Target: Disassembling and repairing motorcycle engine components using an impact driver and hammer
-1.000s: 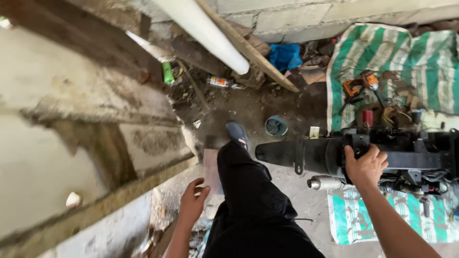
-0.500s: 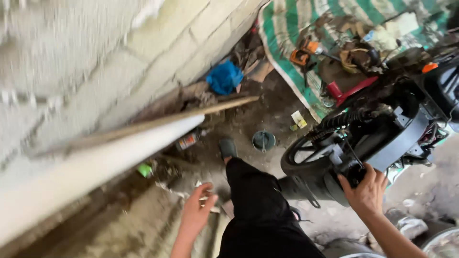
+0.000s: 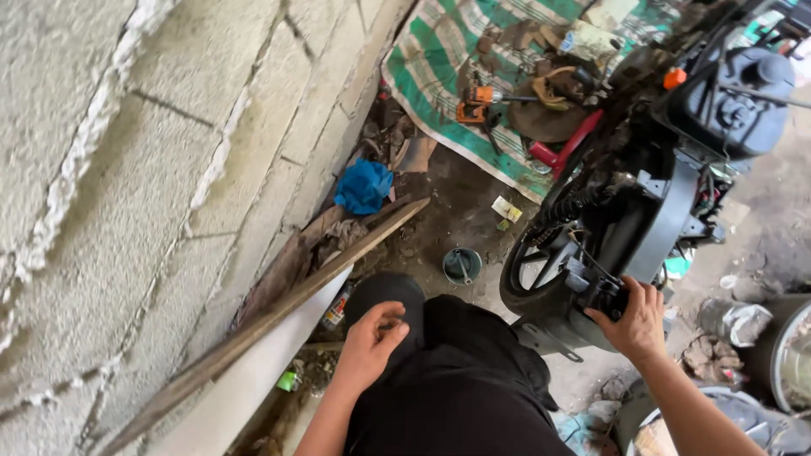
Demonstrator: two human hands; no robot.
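Motorcycle [image 3: 650, 169], black, stripped and grimy, stands at the right of the view on the dirt floor, its front wheel [image 3: 541, 270] turned toward the person's knee; the right hand [image 3: 634, 321] grasps a small black part [image 3: 604, 295] low on its frame, just behind the wheel, fingers curled round it; the left hand [image 3: 367, 346] rests on the black-trousered left thigh, fingers loosely bent and holding nothing. A grey block wall [image 3: 152, 169] fills the left side; a green-and-white striped cloth [image 3: 439, 76] lies beyond the motorcycle, strewn with an orange power tool [image 3: 477, 97] and other worn parts; a long wooden plank [image 3: 279, 317] leans along the foot of the wall above a white pipe [image 3: 253, 376], with a blue rag [image 3: 363, 186] near its far end; a small round tin [image 3: 462, 264] sits on the ground between knee and wheel. Against half a second ago, the view has swung so the wall looms larger and the wheel sits nearer the knee; the left hand has moved from beside the leg onto the thigh; the right hand keeps its hold.
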